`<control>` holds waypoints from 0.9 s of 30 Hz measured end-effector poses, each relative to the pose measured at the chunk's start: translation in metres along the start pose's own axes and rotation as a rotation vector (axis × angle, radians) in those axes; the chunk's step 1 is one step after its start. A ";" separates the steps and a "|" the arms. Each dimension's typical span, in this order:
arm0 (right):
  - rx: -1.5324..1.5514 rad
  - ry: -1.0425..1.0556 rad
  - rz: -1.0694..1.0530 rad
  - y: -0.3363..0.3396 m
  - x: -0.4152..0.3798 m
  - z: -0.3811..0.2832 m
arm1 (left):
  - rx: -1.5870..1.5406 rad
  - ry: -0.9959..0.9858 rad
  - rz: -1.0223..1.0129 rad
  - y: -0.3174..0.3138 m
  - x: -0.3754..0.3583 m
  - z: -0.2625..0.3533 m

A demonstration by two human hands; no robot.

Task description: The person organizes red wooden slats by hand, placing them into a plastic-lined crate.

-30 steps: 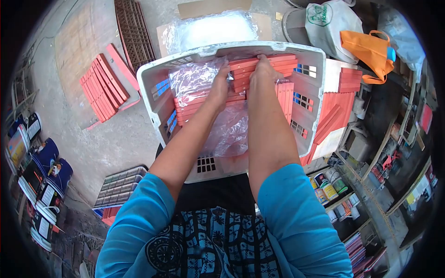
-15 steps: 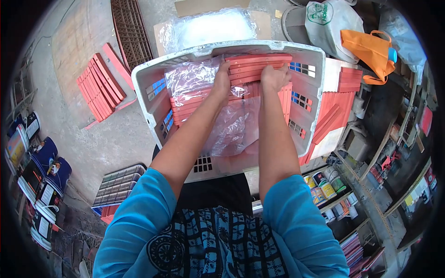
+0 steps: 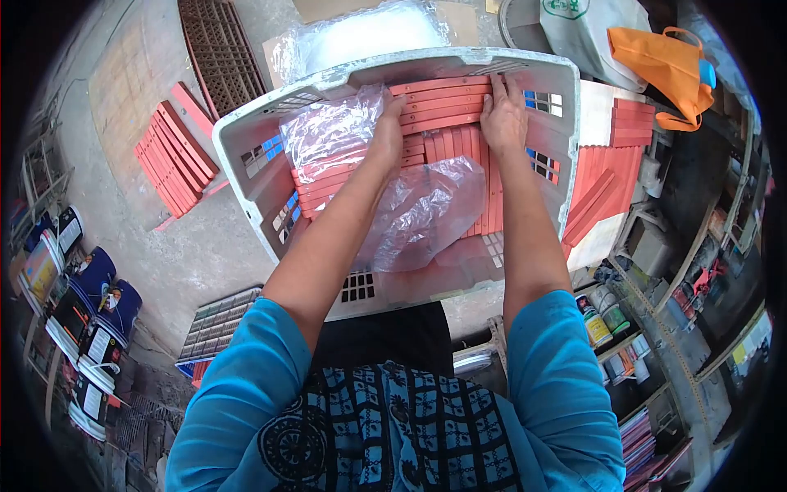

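A grey-white plastic crate [image 3: 225,156] stands before me with red slats inside. Across its far side lies a stack of red slats [image 3: 443,107], long and slightly curved, with small holes. At the stack's left end, my left hand [image 3: 388,135] is closed against it, its fingers partly hidden. My right hand [image 3: 504,121] rests at the right end, fingers stretched out along the slat ends. Clear plastic film [image 3: 328,127] covers slats on the left, and a loose clear sheet [image 3: 430,209] lies in the middle. More red slats [image 3: 451,146] stand below the stack.
Left on the floor board are red slats [image 3: 174,160] beside a brown grid rack [image 3: 220,49]. Right of the crate are more red pieces [image 3: 602,184], an orange bag [image 3: 660,70] and a white bag [image 3: 590,37]. Paint buckets [image 3: 94,271] line the far left.
The stack has come down against the crate's far side. My right hand has gone from curled on the stack to fingers stretched at its right end. The loose plastic sheet has shifted right.
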State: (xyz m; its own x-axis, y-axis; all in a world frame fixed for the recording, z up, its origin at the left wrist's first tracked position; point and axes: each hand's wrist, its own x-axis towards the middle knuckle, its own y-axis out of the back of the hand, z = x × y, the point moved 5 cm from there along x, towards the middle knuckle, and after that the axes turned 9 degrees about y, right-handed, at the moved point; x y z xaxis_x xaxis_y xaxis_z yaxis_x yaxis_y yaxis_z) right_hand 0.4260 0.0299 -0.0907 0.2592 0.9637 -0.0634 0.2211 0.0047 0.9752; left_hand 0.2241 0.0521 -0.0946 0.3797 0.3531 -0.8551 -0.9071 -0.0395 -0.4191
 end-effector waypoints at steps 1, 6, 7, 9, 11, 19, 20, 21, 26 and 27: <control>0.024 0.012 0.050 0.002 -0.006 -0.004 | -0.013 -0.019 -0.013 -0.002 -0.002 0.001; 0.118 0.052 0.126 0.016 -0.048 -0.035 | -0.067 -0.155 -0.064 -0.002 -0.013 0.004; 0.104 0.067 0.072 0.013 -0.056 -0.038 | -0.061 -0.143 -0.143 -0.003 -0.006 0.000; 0.084 0.097 -0.050 0.004 -0.074 -0.044 | -0.053 -0.109 -0.288 -0.006 -0.005 -0.004; 0.112 0.074 -0.134 -0.011 -0.085 -0.041 | -0.056 -0.052 -0.109 -0.008 -0.007 -0.007; 0.242 -0.070 -0.053 0.000 -0.097 -0.039 | 0.039 -0.162 -0.040 0.003 0.008 -0.015; 0.179 -0.041 -0.100 -0.006 -0.102 -0.036 | 0.073 -0.211 -0.031 0.005 0.011 -0.014; 0.205 -0.055 -0.063 -0.002 -0.105 -0.037 | 0.106 -0.261 -0.023 0.005 0.010 -0.011; 0.400 -0.106 0.151 0.032 -0.118 -0.036 | 0.789 -0.632 0.284 0.013 -0.026 0.006; 0.413 -0.123 0.197 0.042 -0.123 -0.034 | 0.874 -0.685 0.327 0.022 -0.028 0.004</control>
State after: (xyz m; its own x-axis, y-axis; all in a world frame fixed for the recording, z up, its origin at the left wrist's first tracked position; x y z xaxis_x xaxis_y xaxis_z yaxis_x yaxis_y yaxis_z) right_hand 0.3715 -0.0791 -0.0352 0.4381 0.8966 0.0655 0.5055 -0.3059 0.8068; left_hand 0.1931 0.0448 -0.0791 0.1681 0.8885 -0.4270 -0.8618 0.3428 0.3738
